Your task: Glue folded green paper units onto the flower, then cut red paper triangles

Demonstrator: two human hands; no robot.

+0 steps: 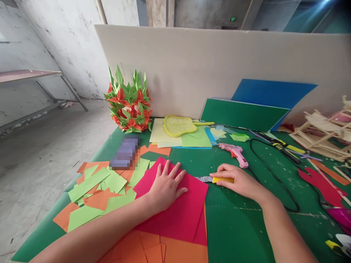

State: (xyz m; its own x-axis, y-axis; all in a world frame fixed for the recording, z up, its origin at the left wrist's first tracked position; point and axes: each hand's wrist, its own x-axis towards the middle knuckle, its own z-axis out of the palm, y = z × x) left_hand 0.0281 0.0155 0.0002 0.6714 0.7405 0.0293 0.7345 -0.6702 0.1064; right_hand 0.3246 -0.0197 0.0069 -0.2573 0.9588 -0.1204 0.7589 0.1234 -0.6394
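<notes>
Currently my left hand [168,186] lies flat and spread on the red paper [178,221], which overlaps orange sheets [186,252]. My right hand [238,179] grips the yellow cutter [222,180], its blade [205,179] by the red paper's edge, nearer me than the pink glue gun [238,154] on the green table [233,226].

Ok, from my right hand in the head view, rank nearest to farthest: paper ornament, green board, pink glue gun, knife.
1. Knife: in your right hand.
2. Pink glue gun: just beyond.
3. Green board: farther back.
4. Paper ornament: back left.
</notes>
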